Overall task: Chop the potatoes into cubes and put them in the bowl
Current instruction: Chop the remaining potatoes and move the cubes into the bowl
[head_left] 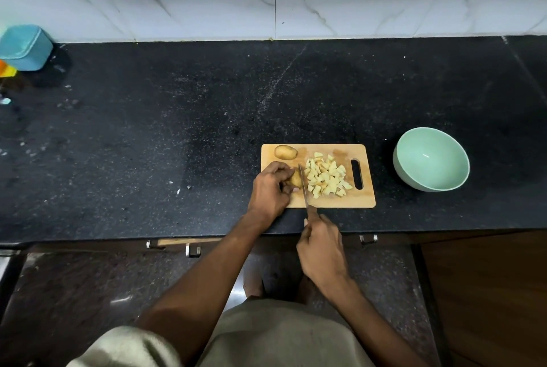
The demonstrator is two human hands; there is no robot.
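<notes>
Nearest me, my right hand [321, 251] was wrapped around the knife [304, 189] handle at the tabletop [148, 129] edge, blade running away from me across the cutting board [367, 198]. My left hand [270, 189] was curled over a potato piece [295, 179] on the board's left side, fingertips pinning it just beside the blade. Right of the blade lay a heap of cut cubes [327, 178]. A whole potato [285, 152] sat at the board's far left corner. The green bowl [430, 159] stood apart to the right, with nothing in it that I could see.

Risk, my judgement: fingertips sat very close to the edge; the small rounded piece could roll under pressure and bring the blade onto a finger. The heap crowded the cutting line; cubes could scatter off the board when swept toward the bowl.
</notes>
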